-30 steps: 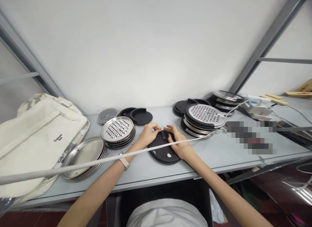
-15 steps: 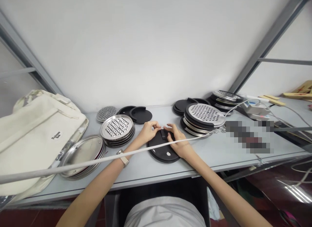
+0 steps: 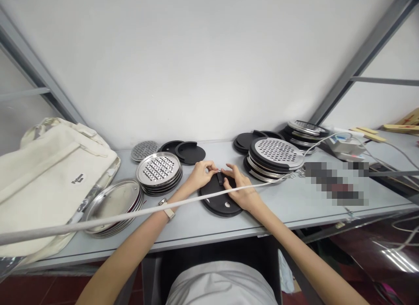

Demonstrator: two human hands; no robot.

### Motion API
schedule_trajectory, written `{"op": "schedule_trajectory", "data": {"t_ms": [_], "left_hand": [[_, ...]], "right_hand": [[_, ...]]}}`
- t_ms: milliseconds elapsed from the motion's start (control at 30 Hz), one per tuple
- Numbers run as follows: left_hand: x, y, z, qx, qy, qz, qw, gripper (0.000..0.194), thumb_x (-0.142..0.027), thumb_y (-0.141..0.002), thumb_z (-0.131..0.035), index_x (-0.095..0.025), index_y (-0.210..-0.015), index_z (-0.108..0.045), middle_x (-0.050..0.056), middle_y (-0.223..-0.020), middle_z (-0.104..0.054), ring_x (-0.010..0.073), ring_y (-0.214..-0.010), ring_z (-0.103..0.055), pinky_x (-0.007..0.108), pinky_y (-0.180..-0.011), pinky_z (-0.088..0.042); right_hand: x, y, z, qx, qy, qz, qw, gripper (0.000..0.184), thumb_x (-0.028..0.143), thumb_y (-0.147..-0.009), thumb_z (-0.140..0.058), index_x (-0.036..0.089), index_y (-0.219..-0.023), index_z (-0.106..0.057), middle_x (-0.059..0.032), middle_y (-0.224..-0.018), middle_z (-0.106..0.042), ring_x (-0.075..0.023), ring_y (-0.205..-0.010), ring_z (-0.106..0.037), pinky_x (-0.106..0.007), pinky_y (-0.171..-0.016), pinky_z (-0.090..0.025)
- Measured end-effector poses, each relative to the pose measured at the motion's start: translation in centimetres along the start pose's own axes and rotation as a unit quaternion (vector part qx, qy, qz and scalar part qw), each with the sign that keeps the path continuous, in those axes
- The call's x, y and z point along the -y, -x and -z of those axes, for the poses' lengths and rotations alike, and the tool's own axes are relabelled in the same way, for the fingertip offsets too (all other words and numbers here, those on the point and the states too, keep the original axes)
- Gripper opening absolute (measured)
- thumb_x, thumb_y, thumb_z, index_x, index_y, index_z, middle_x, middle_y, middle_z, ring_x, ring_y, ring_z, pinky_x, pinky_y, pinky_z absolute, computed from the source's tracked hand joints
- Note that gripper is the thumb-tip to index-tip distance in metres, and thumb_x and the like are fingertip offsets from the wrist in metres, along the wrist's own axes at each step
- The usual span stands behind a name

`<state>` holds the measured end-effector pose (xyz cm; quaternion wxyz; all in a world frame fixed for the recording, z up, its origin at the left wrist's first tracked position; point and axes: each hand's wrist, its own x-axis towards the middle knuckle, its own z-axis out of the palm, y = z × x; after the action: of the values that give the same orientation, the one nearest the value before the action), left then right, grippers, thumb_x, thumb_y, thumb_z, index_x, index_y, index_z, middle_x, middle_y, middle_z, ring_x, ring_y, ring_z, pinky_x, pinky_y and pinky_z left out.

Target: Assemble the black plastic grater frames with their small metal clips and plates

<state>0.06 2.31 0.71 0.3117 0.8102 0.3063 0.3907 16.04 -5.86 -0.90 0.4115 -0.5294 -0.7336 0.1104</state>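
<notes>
A round black base [image 3: 214, 204] lies on the table in front of me, with a hole near its front edge. Across its far part is a small black strip [image 3: 220, 178]. My left hand [image 3: 202, 174] is closed in a pinch at the strip's far end; what sits between its fingertips is too small to make out. Over the right side of the base rests my right hand [image 3: 241, 189], gripping it, with thumb and index finger bent toward the strip. Their tips come close to the left fingertips.
Stacked metal grater discs [image 3: 159, 171] and plain metal plates [image 3: 114, 204] stand to the left, beside a cream canvas bag [image 3: 49, 178]. Black-rimmed graters [image 3: 276, 154] are piled on the right. A white cable [image 3: 131, 215] crosses in front of my forearms.
Both hands stay at the far part of the black base, with only slight finger movement. The whole view has shifted a little.
</notes>
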Motion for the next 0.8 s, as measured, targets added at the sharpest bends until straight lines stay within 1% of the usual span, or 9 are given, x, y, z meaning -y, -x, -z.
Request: {"op": "schedule_trajectory", "data": {"t_ms": [133, 333, 433, 533, 667, 800], "left_hand": [[0.03, 0.05, -0.03, 0.001, -0.006, 0.001, 1.000, 0.010, -0.016, -0.076, -0.060, -0.013, -0.066, -0.061, 0.004, -0.071, -0.067, 0.0149, -0.070, -0.061, 0.025, -0.066, -0.046], [-0.06, 0.53, -0.22, -0.012, -0.021, -0.018, 1.000, 0.011, -0.015, -0.080, -0.056, -0.015, -0.070, -0.060, 0.001, -0.071, -0.064, 0.0133, -0.071, -0.060, 0.024, -0.069, -0.046], [-0.22, 0.75, -0.38, -0.019, -0.026, -0.024, 0.999, 0.008, -0.015, -0.080, -0.054, -0.016, -0.075, -0.059, 0.001, -0.072, -0.063, 0.0130, -0.071, -0.059, 0.025, -0.070, -0.046], [-0.33, 0.84, -0.53, -0.023, -0.046, -0.021, 0.998, 0.005, -0.015, -0.081, -0.053, -0.017, -0.078, -0.058, 0.001, -0.076, -0.064, 0.0135, -0.074, -0.060, 0.029, -0.078, -0.046], [-0.41, 0.86, -0.62, -0.029, -0.097, -0.018, 0.995, 0.005, -0.015, -0.081, -0.053, -0.018, -0.079, -0.057, 0.000, -0.079, -0.064, 0.0142, -0.079, -0.060, 0.035, -0.092, -0.039], [-0.61, 0.89, -0.50, -0.027, -0.120, -0.022, 0.992, 0.008, -0.014, -0.082, -0.052, -0.019, -0.080, -0.058, -0.001, -0.081, -0.064, 0.0148, -0.084, -0.059, 0.035, -0.092, -0.036]], "right_hand": [[-0.03, 0.03, 0.00, -0.002, -0.006, 0.001, 1.000, 0.044, 0.022, -0.084, -0.046, 0.018, -0.127, -0.035, -0.0129, -0.114, -0.064, -0.0229, -0.111, -0.058, -0.043, -0.095, -0.045], [0.14, 0.20, 0.20, 0.009, -0.020, -0.014, 1.000, 0.039, 0.021, -0.086, -0.044, 0.019, -0.124, -0.037, -0.0127, -0.119, -0.061, -0.0223, -0.112, -0.057, -0.042, -0.097, -0.043], [0.17, 0.25, 0.29, 0.007, -0.033, -0.013, 0.999, 0.037, 0.020, -0.086, -0.043, 0.020, -0.123, -0.037, -0.0112, -0.120, -0.061, -0.0218, -0.111, -0.057, -0.042, -0.096, -0.043], [0.17, 0.26, 0.32, 0.002, -0.045, -0.009, 0.999, 0.035, 0.020, -0.086, -0.042, 0.021, -0.121, -0.038, -0.0106, -0.118, -0.061, -0.0209, -0.109, -0.058, -0.041, -0.095, -0.044], [0.16, 0.24, 0.27, -0.005, -0.052, -0.009, 0.999, 0.032, 0.020, -0.087, -0.042, 0.021, -0.118, -0.040, -0.0112, -0.116, -0.061, -0.0209, -0.109, -0.058, -0.041, -0.094, -0.045], [0.17, 0.20, 0.23, -0.006, -0.052, -0.013, 0.999, 0.030, 0.020, -0.086, -0.042, 0.020, -0.116, -0.040, -0.0122, -0.116, -0.060, -0.0208, -0.111, -0.056, -0.040, -0.096, -0.044]]}}
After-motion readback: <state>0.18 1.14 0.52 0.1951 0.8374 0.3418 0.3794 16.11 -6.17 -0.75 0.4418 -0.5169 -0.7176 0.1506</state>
